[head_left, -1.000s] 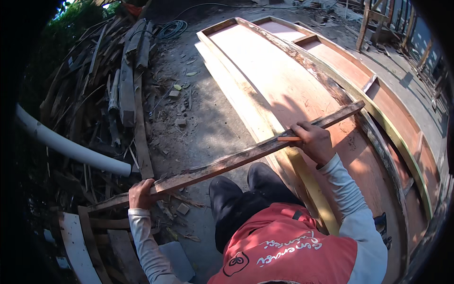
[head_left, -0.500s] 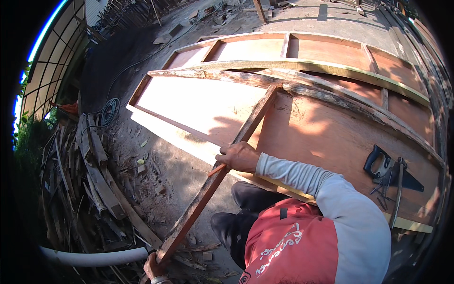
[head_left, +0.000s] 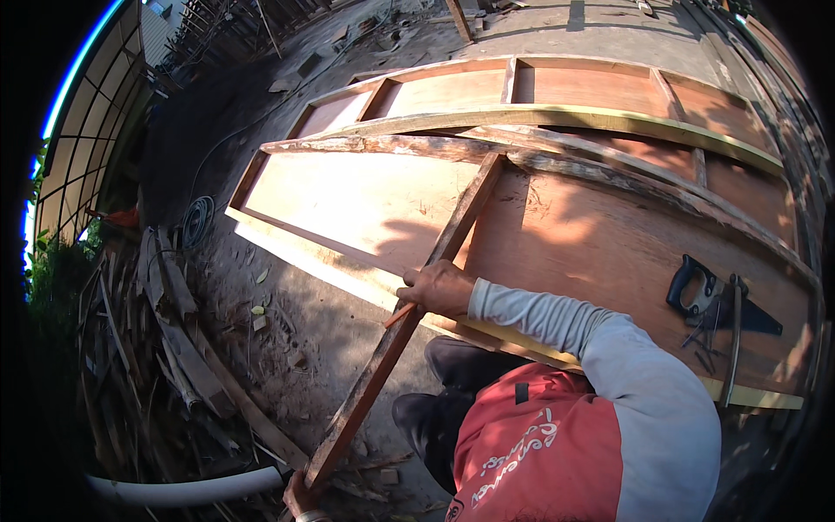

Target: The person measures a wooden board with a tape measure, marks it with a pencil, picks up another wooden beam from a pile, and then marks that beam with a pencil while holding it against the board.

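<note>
A long wooden batten (head_left: 370, 383) slants across the near side panel frame (head_left: 348, 270), its far end meeting the frame's rough long rail. My right hand (head_left: 442, 287) is closed on the batten where it crosses the frame's near edge. From under those fingers sticks a thin orange-brown stick (head_left: 399, 315) that looks like a pencil, lying against the batten. Low in the view, my left hand (head_left: 300, 496) grips the batten's near end, partly cut off by the lower edge. The batten overhangs the ground between my two hands.
On the panel's right lie a handsaw (head_left: 718, 300), a hammer (head_left: 735, 339) and several nails (head_left: 701, 348). A second framed panel (head_left: 591, 87) stands behind. Left are piled scrap boards (head_left: 191, 365), a white pipe (head_left: 191, 490) and a coiled hose (head_left: 198, 217).
My left hand and the batten's near end have swung slightly to the right. My right hand keeps its grip. The whole view has shifted a little.
</note>
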Demonstrator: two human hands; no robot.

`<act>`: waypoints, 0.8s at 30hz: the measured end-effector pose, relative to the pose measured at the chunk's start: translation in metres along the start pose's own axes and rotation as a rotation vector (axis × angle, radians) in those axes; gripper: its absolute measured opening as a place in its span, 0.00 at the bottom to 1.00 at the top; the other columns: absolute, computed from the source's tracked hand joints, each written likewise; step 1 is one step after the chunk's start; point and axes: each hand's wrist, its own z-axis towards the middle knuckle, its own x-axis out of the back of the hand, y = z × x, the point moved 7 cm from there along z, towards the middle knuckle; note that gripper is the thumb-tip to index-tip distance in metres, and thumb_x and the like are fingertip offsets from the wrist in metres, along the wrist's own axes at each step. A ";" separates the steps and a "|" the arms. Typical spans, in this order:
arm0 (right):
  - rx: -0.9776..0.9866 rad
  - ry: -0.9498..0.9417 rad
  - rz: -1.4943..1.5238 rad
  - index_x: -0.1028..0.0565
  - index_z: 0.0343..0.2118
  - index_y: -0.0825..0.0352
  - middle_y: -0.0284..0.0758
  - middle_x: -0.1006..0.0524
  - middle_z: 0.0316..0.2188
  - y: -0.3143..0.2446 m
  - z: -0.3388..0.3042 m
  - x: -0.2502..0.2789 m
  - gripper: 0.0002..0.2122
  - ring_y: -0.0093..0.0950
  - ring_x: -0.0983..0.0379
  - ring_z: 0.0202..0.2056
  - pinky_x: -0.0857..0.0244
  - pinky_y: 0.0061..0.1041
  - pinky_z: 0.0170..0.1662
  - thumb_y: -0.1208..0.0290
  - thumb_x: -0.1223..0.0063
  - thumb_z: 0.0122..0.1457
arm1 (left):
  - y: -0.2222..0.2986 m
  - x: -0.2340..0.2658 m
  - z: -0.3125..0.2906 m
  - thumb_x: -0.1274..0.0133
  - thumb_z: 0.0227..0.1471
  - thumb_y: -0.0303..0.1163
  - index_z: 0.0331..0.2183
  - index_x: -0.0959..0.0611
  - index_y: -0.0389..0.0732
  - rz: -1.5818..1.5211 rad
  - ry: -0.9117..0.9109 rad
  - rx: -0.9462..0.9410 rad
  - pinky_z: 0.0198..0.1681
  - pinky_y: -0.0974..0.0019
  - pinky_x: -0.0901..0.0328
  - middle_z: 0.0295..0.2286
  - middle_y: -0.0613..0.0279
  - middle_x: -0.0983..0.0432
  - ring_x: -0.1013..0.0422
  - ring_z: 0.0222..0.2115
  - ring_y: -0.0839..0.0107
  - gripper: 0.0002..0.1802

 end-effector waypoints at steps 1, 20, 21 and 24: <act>-0.004 0.000 -0.002 0.23 0.38 0.60 0.37 0.27 0.30 0.001 0.000 0.000 0.11 0.36 0.21 0.31 0.27 0.36 0.33 0.69 0.42 0.51 | 0.002 -0.001 -0.001 0.24 0.20 0.37 0.36 0.17 0.41 -0.012 0.000 0.008 0.37 0.53 0.29 0.29 0.49 0.19 0.23 0.34 0.47 0.33; -0.023 0.002 0.153 0.23 0.34 0.60 0.36 0.27 0.28 0.022 0.001 -0.011 0.09 0.36 0.22 0.31 0.27 0.35 0.32 0.71 0.40 0.47 | 0.016 0.003 0.000 0.25 0.21 0.39 0.35 0.18 0.42 0.009 -0.051 -0.024 0.36 0.51 0.30 0.29 0.49 0.19 0.23 0.34 0.45 0.32; -0.076 -0.013 0.240 0.23 0.35 0.60 0.36 0.27 0.28 0.023 0.003 -0.009 0.11 0.36 0.22 0.31 0.27 0.35 0.33 0.72 0.39 0.46 | 0.018 0.004 -0.002 0.25 0.21 0.40 0.35 0.18 0.42 0.015 -0.050 -0.021 0.36 0.51 0.30 0.29 0.49 0.19 0.23 0.34 0.45 0.32; -0.030 0.031 0.221 0.23 0.36 0.63 0.40 0.26 0.32 0.017 -0.002 0.010 0.11 0.40 0.24 0.31 0.28 0.38 0.35 0.66 0.40 0.50 | 0.032 0.009 -0.004 0.25 0.21 0.40 0.34 0.18 0.41 -0.010 -0.006 -0.049 0.35 0.51 0.31 0.29 0.48 0.20 0.23 0.35 0.45 0.32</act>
